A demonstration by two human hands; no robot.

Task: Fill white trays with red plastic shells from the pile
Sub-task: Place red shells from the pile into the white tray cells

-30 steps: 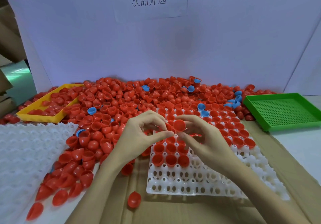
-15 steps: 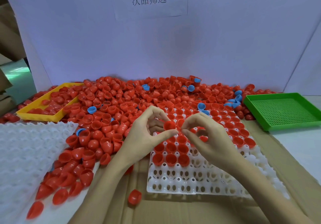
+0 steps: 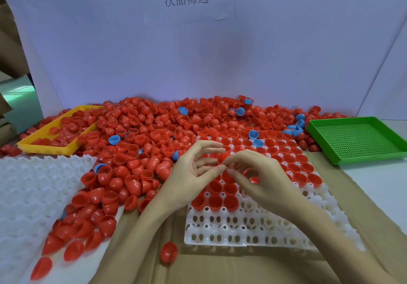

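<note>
While a red shell (image 3: 222,158) is being pinched by the right hand (image 3: 259,180), the left hand (image 3: 191,169) is being held loosely open beside it. It is best being seated mouth-up in an empty pocket of the white tray (image 3: 242,228).

Only two bare forearms and hands belong to the person in this view. The left hand (image 3: 193,173) and the right hand (image 3: 259,180) carry no gloves, rings or bracelets, and neither wrist shows a watch or band. No sleeve edge appears anywhere along either forearm up to the bottom of the view. The fingers are slender, and the few nails that show look short and unpainted.
</note>
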